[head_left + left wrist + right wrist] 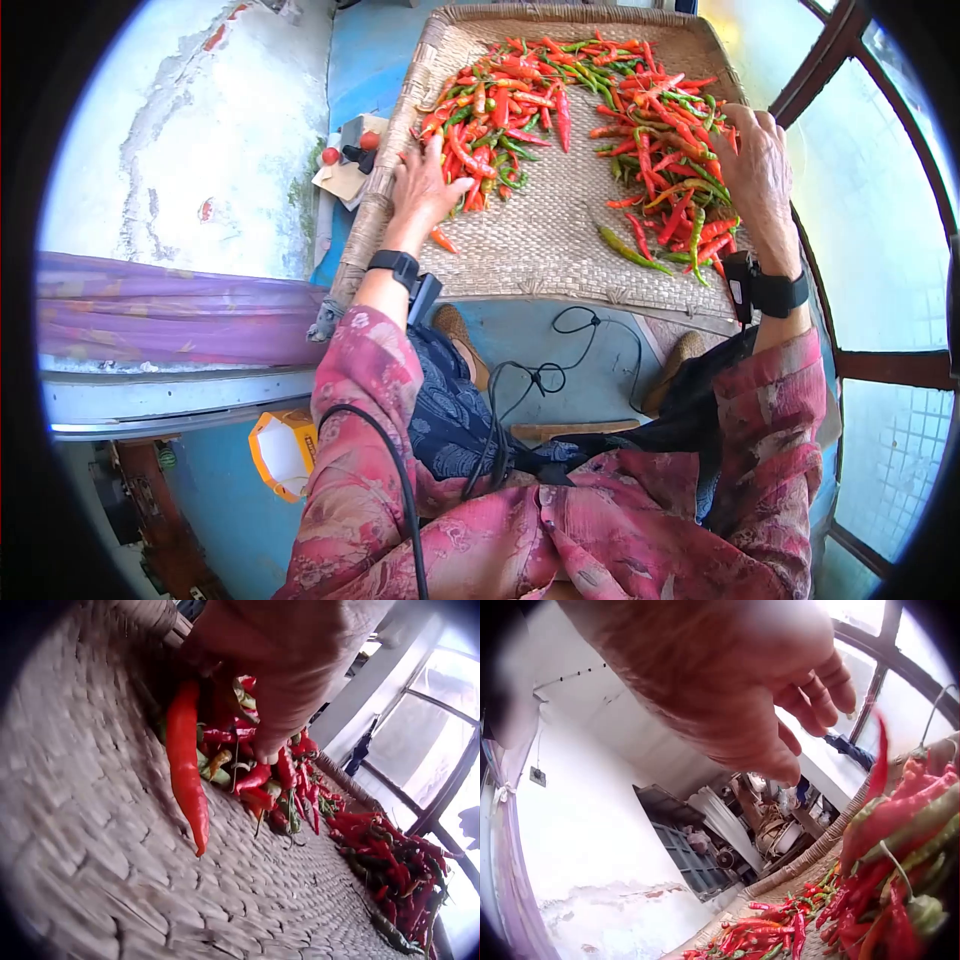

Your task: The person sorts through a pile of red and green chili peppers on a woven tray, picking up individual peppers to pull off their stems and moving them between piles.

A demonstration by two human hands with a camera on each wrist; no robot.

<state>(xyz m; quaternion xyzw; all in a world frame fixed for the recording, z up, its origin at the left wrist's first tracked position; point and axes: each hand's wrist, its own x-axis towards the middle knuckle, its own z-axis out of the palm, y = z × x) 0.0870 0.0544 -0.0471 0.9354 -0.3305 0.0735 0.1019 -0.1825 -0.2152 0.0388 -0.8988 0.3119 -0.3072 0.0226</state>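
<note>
Red, orange and green chili peppers lie in two heaps in a wide woven tray (545, 240). My left hand (422, 195) is at the edge of the left heap (515, 85), thumb spread and fingertips among the peppers. In the left wrist view a long red chili pepper (186, 769) lies beside that hand, whose fingertips are partly hidden. My right hand (760, 165) is over the outer side of the right heap (650, 165). The right wrist view has its fingers loosely bent above the chili peppers (892, 855), with nothing between them.
The tray's raised rim (395, 130) runs close to a peeling white wall (200, 130) on the left. Windows (870, 200) stand along the right. A black cable (540, 378) loops between the legs, and an orange box (283, 455) stands lower left.
</note>
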